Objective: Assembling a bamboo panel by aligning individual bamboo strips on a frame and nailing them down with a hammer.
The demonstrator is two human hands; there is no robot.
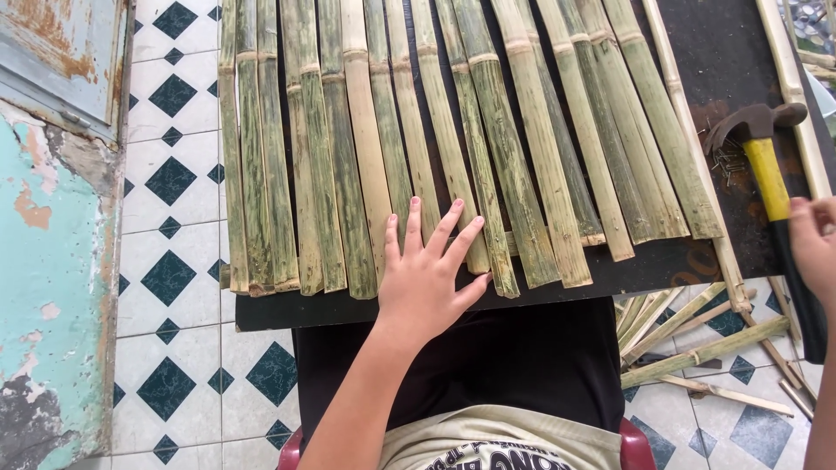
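Observation:
Several split bamboo slats (522,148) lie side by side on a dark board (697,61). My left hand (428,277) rests flat on the near ends of the middle slats, fingers spread, holding nothing. My right hand (814,244) is at the right edge of the view, touching the black grip of a hammer (771,174) with a yellow and black handle that lies on the board. Whether its fingers close around the handle is cut off by the frame edge. A small pile of nails (725,159) sits by the hammer head.
Loose bamboo strips (697,335) lie on the patterned tile floor (174,278) at the lower right. A peeling turquoise wall (43,261) runs along the left. My lap in dark cloth (488,357) is under the board's near edge.

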